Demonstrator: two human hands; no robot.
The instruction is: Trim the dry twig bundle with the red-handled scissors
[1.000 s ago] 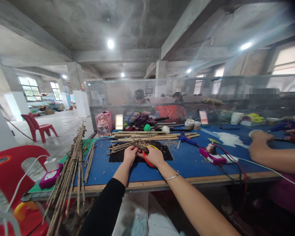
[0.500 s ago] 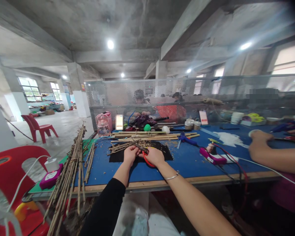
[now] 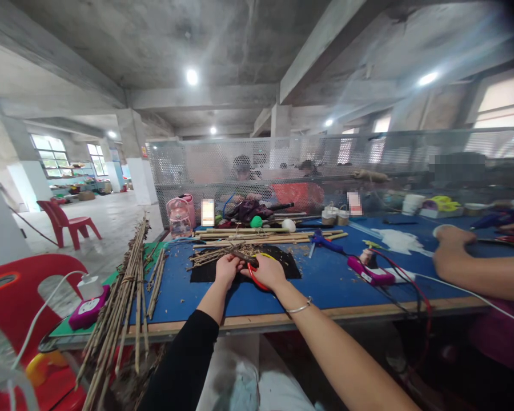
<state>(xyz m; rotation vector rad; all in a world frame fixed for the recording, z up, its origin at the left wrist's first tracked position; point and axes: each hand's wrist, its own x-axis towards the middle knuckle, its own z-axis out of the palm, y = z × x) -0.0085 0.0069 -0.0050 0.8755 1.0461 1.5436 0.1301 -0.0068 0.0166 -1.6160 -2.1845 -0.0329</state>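
Red-handled shears (image 3: 252,278) tight in right hand (image 3: 269,272), twigs (image 3: 209,257) tight in left hand (image 3: 228,268); writing illegible.

A: We see both hands meeting over the black mat (image 3: 201,274). The left hand (image 3: 227,269) grips the twig bundle (image 3: 214,256), and the right hand (image 3: 269,272) is closed on red-handled scissors (image 3: 253,279).
B: Around them?
A: From the hands we've got the cane stack (image 3: 265,236) at 12 o'clock, leaning sticks (image 3: 126,297) at 8 and a purple glue gun (image 3: 368,275) at 3. A co-worker's arm (image 3: 471,271) rests farther out at 3.
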